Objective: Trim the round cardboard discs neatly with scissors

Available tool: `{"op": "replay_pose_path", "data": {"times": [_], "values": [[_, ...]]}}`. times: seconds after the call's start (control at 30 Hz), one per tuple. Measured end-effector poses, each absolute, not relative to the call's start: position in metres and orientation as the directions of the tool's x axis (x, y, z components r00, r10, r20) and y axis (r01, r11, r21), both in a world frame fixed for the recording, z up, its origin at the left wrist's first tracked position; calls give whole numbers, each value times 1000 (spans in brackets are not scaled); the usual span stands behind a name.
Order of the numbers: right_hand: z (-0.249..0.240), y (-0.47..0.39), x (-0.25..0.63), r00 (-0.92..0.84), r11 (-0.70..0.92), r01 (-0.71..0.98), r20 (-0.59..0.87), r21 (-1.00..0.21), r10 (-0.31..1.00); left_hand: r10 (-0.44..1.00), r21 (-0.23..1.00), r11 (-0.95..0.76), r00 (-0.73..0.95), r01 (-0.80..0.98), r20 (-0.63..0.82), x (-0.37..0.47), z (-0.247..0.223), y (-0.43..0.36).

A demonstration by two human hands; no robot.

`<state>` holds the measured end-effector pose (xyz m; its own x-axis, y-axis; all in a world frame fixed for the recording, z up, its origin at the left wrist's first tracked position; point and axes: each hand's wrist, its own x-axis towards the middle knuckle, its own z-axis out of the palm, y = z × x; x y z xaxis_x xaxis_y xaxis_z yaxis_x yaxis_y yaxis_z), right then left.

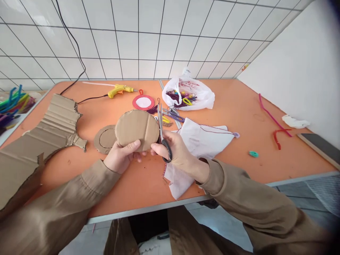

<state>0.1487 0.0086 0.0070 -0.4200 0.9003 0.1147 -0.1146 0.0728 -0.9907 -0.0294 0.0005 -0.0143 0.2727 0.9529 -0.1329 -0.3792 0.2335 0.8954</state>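
Note:
My left hand grips a round cardboard disc by its lower edge, thumb on top and fingers beneath. In my right hand is a pair of scissors with black handles, blades pointing away from me along the disc's right edge. My right fingertips are close to the disc's lower right rim; whether they touch it I cannot tell. Behind the disc, partly covered, a second cardboard round with a circle scored in it lies on the table. White cloth with dark red stitched edging spreads under and beyond my right hand.
A large cut cardboard sheet covers the table's left side. At the back are a yellow glue gun with its cord, a red-rimmed disc and a white plastic bag of yarn. Pipe cleaners and a teal clip lie rightward.

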Motion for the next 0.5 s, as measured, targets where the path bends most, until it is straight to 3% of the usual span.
{"op": "replay_pose_path", "data": {"times": [0.23,0.4,0.5], "values": [[9,7,152,-417,60,-42,72,-997,906,937,862,297,301,-410,-180,-33,-14,3],[13,9,159,-475,179,-63,187,-982,860,940,853,284,303,-438,-157,-38,-15,4],[15,11,163,-504,174,-43,172,-984,847,949,846,249,292,-471,-117,-41,-16,3]]}}
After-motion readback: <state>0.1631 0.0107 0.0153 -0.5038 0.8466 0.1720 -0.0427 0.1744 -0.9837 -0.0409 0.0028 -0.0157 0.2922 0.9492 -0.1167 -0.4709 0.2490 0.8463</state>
